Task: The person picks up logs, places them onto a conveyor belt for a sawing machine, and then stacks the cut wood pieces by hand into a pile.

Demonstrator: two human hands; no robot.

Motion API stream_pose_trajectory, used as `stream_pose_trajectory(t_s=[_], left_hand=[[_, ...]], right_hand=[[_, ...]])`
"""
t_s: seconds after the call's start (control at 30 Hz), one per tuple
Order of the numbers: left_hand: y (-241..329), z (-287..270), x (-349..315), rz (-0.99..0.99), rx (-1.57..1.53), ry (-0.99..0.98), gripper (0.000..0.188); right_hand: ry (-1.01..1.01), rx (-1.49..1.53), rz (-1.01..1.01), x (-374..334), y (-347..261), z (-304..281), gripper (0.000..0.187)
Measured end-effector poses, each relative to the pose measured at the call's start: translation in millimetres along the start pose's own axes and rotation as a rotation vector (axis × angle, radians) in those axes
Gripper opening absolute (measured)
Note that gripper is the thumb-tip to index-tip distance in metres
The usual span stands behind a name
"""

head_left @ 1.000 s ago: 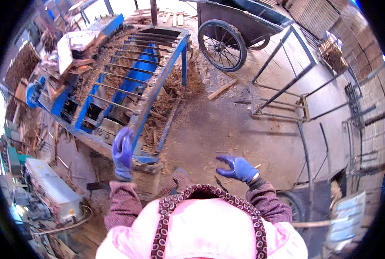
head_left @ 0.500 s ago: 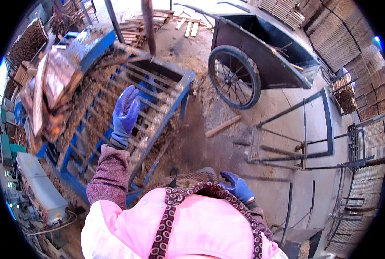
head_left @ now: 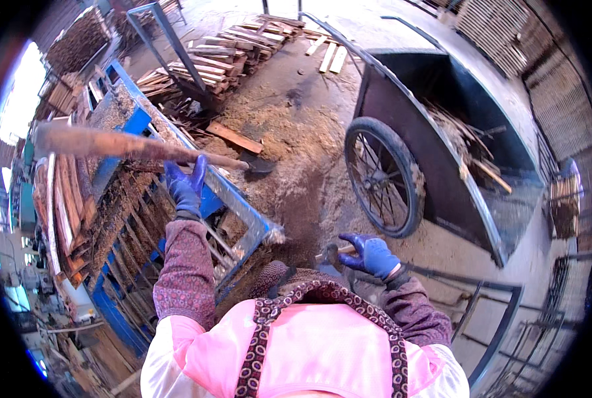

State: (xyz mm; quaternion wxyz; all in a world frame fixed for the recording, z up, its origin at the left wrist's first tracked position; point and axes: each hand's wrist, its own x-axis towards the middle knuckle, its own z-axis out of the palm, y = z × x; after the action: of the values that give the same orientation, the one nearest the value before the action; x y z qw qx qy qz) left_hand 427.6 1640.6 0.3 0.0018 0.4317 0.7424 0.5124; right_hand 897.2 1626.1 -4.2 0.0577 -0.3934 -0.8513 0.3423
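Observation:
My left hand (head_left: 186, 189), in a blue glove, is raised over the blue metal frame (head_left: 253, 232) with slatted bars. It grips the underside of a long, tapering slab of wood (head_left: 127, 144), its thumb and fingers apart along the lower edge. The slab's wide left end is blurred, and the rest of the grip is partly hidden. My right hand (head_left: 374, 257), also in a blue glove, hovers low in front of my body, its fingers apart and nothing visible in them. Beyond its fingertips a pale stick (head_left: 326, 254) lies on the floor, partly covered.
A dark two-wheeled cart (head_left: 418, 156) holding wood scraps stands at the right. Stacked wood strips (head_left: 233, 50) lie at the back, with a loose board (head_left: 236, 138) and sawdust nearer. A pile of slabs (head_left: 60, 219) rests at left. A metal rack (head_left: 471, 292) lies low right.
The long slab of wood is now at my left hand, level across the frame. My right hand has come further forward. My view has shifted, so the cart sits lower in it.

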Motion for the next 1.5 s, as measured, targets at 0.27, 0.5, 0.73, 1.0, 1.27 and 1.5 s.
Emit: stream_pose_trajectory(t_s=[0.27, 0.5, 0.73, 1.0, 1.27, 1.5], left_hand=[[-32.2, 51.0, 78.4, -0.412, -0.516, 0.221, 0.088], [-75.8, 64.7, 115.5, -0.221, 0.456, 0.234, 0.084], [-67.3, 82.4, 119.7, -0.361, 0.379, 0.295, 0.070], [-102.1, 44.2, 41.3, -1.015, 0.508, 0.159, 0.050], [-49.8, 29.5, 23.3, -1.043, 0.446, 0.367, 0.059], [-55.2, 35.0, 22.6, -1.186, 0.619, 0.352, 0.061]], right_hand=[[-0.001, 0.013, -0.053, 150.7, 54.6, -55.9, 0.052], [-0.556, 0.227, -0.102, 291.4, 93.9, -40.5, 0.059], [-0.896, 0.002, -0.217, 516.7, 165.6, 75.9, 0.062], [-0.808, 0.480, 0.069, 654.1, 232.8, 245.4, 0.037], [-0.641, 0.450, 0.318, 744.4, 317.6, 418.0, 0.045], [-0.270, 0.149, 0.040, 827.1, 322.7, 532.0, 0.066]])
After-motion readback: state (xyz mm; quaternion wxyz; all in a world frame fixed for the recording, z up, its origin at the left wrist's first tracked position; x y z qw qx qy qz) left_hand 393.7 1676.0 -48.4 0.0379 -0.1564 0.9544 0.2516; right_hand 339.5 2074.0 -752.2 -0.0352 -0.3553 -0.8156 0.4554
